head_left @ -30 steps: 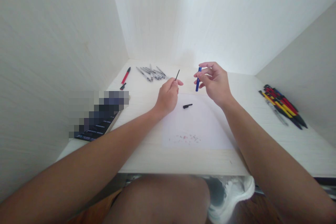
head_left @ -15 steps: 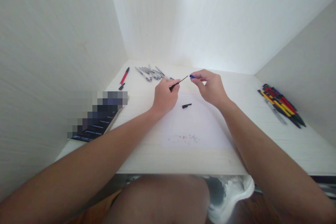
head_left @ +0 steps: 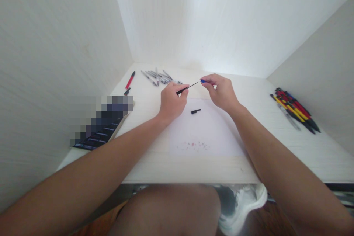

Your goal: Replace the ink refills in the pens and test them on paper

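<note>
My left hand (head_left: pixel 173 99) is closed on a black pen part (head_left: pixel 181 90), and a thin dark refill (head_left: pixel 193 84) sticks out of it toward the right. Pinched between thumb and fingers of my right hand (head_left: pixel 221 90) is a blue pen barrel (head_left: pixel 203 81), mostly hidden by the hand. The refill's tip and the barrel's end face each other with a small gap. Below them, a black clip piece (head_left: pixel 195 111) lies on a white paper sheet (head_left: pixel 207 129) that bears small scattered marks near its front edge.
Several clear pens (head_left: pixel 157 76) lie in a loose pile at the back left. Beside them are a red pen (head_left: pixel 130 80) and a black clip (head_left: pixel 127 91). A dark, partly blurred object (head_left: pixel 96 138) stands at left. Several coloured pens (head_left: pixel 295 108) are heaped at right. Walls (head_left: pixel 171 18) enclose the desk.
My left hand has shifted very slightly left and the refill points a little flatter. The right hand has hardly moved; a little more of the blue barrel shows.
</note>
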Demonstrator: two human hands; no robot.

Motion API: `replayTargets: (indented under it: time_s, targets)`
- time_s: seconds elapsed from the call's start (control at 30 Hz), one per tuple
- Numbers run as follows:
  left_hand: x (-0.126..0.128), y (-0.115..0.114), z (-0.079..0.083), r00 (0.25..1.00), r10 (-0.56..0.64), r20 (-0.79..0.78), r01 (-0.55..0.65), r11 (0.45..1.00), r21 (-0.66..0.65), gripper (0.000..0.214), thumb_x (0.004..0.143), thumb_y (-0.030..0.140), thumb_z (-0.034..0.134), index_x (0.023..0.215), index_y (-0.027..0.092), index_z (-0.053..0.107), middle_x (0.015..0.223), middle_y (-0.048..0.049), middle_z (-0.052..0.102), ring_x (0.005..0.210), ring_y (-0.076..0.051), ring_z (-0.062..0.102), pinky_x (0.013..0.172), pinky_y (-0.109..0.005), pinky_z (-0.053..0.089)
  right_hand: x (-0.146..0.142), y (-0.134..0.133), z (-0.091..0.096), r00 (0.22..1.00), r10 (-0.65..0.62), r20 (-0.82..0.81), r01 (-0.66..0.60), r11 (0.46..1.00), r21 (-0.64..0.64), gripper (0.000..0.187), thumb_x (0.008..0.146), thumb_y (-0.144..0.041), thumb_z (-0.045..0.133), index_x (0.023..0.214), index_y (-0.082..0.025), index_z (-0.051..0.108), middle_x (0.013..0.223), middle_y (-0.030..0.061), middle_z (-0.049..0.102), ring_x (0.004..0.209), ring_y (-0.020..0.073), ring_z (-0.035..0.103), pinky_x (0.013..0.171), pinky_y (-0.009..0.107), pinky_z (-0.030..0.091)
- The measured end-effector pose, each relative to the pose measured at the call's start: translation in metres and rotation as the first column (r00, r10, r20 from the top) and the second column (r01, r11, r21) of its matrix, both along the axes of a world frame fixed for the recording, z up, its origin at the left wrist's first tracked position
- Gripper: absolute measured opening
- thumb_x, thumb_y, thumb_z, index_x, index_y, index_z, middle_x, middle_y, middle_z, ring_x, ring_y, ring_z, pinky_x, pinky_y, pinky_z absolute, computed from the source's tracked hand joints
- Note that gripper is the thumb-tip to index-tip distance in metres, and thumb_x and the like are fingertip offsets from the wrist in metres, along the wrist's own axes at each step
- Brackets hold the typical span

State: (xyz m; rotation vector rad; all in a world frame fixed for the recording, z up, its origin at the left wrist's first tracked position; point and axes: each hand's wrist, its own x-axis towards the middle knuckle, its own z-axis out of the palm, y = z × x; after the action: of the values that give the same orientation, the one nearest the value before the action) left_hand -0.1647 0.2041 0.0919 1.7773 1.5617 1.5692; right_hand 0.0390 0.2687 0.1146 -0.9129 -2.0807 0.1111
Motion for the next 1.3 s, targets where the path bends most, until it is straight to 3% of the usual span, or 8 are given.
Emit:
replayTargets:
  time_s: [0.33, 0.53, 0.73, 0.93, 1.13, 1.3]
  targets:
    - [0.000, -0.001, 0.001, 0.999, -0.004, -0.049, 0.002, 1.000, -0.026, 0.023, 0.091, 0.010, 0.069, 0.108, 0.018, 0.084, 0.104, -0.0077, 0.077, 0.096, -0.018, 0.069, 0.095, -0.033, 0.054, -0.001, -0.005, 0.004, 0.991, 0.024, 0.134, -0.031, 0.998, 0.047, 0.022, 0.099, -0.020, 0.059, 0.107, -0.020, 0.079, 0.108, 0.0112, 0.079, 0.100, 0.0288, 0.073, 0.092, 0.046, 0.056]
    - [-0.001, -0.003, 0.004, 0.997, -0.013, -0.076, 0.008, 0.998, -0.055, 0.021, 0.089, 0.010, 0.072, 0.104, 0.018, 0.084, 0.099, -0.0069, 0.077, 0.087, -0.017, 0.068, 0.090, -0.033, 0.056, -0.006, -0.014, 0.009, 0.964, 0.014, 0.266, -0.021, 0.999, 0.025, 0.023, 0.100, -0.017, 0.058, 0.107, -0.020, 0.079, 0.106, 0.0119, 0.078, 0.097, 0.0277, 0.071, 0.089, 0.043, 0.054]
    - [0.000, -0.005, 0.005, 0.990, -0.042, 0.138, 0.048, 0.998, -0.042, 0.015, 0.080, 0.011, 0.081, 0.091, 0.019, 0.074, 0.092, -0.0039, 0.078, 0.087, -0.017, 0.072, 0.082, -0.030, 0.059, -0.012, -0.019, 0.009, 0.955, 0.046, 0.292, -0.047, 0.999, -0.006, 0.023, 0.099, -0.014, 0.058, 0.105, -0.019, 0.080, 0.104, 0.0121, 0.077, 0.095, 0.0267, 0.070, 0.087, 0.040, 0.052]
    - [-0.001, -0.006, 0.008, 0.969, -0.066, 0.238, 0.074, 0.997, -0.023, 0.017, 0.076, 0.018, 0.086, 0.082, 0.020, 0.070, 0.085, -0.0030, 0.076, 0.078, -0.017, 0.071, 0.074, -0.030, 0.060, -0.019, -0.025, 0.009, 0.970, 0.108, 0.220, -0.093, 0.993, -0.075, 0.025, 0.100, -0.017, 0.056, 0.104, -0.022, 0.081, 0.102, 0.0096, 0.077, 0.095, 0.0250, 0.070, 0.087, 0.039, 0.052]
    - [0.001, -0.001, 0.003, 0.944, -0.112, 0.311, 0.125, 0.992, -0.022, 0.011, 0.087, 0.023, 0.075, 0.096, 0.017, 0.073, 0.087, -0.0051, 0.077, 0.076, -0.016, 0.072, 0.067, -0.026, 0.060, -0.022, -0.025, 0.006, 0.980, 0.127, 0.152, -0.116, 0.990, -0.081, 0.023, 0.099, -0.019, 0.058, 0.104, -0.023, 0.080, 0.101, 0.0075, 0.078, 0.093, 0.0238, 0.070, 0.088, 0.040, 0.053]
    - [0.003, 0.003, -0.002, 0.900, -0.140, 0.412, 0.185, 0.980, -0.072, 0.025, 0.104, 0.036, 0.055, 0.104, 0.016, 0.070, 0.098, -0.0092, 0.076, 0.083, -0.016, 0.073, 0.062, -0.022, 0.058, -0.022, -0.024, 0.006, 0.981, 0.131, 0.146, -0.120, 0.989, -0.082, 0.024, 0.100, -0.021, 0.057, 0.104, -0.022, 0.080, 0.099, 0.0077, 0.077, 0.092, 0.0227, 0.069, 0.087, 0.038, 0.052]
